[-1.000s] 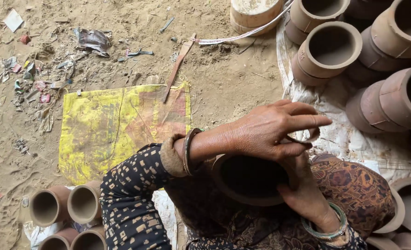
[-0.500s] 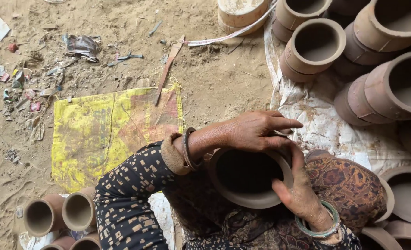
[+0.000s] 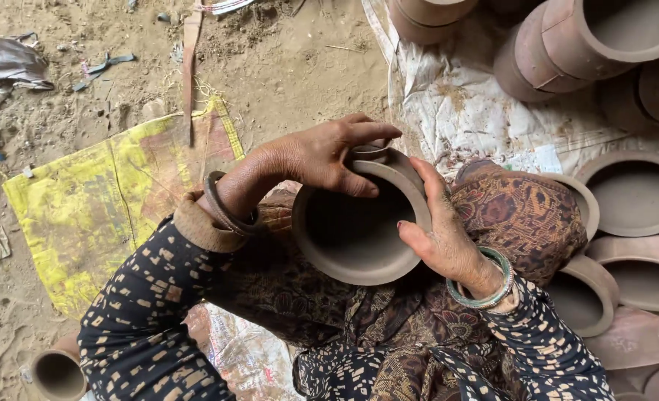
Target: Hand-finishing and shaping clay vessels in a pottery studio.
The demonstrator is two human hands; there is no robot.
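A brown clay pot (image 3: pixel 359 230) rests in the person's lap, its round mouth turned up toward the camera and its inside dark. The left hand (image 3: pixel 318 156) lies over the top edge of the pot, its fingers (image 3: pixel 366 134) stretched across the rim and closed on a small clay piece (image 3: pixel 370 151) pressed against that rim, with the thumb lying on the rim just below. A dark bangle (image 3: pixel 222 208) sits on the left wrist above a patterned black sleeve. The right hand (image 3: pixel 437 230) cups the pot's right side, fingers together and flat against the outer wall, thumb hooked on the rim; a green and silver bangle (image 3: pixel 485 286) circles that wrist. Under the pot is a brown patterned cloth (image 3: pixel 515 215) over the knee. To the right, more clay pots (image 3: pixel 637 193) lie on their sides or stand open, some on a dirty white sheet (image 3: pixel 456 111). To the left a yellow sack (image 3: pixel 92 215) is spread on the sandy ground (image 3: pixel 285 67), with scraps of litter (image 3: pixel 7 63) further off. One small pot (image 3: pixel 58 371) lies at the lower left, near the left elbow.
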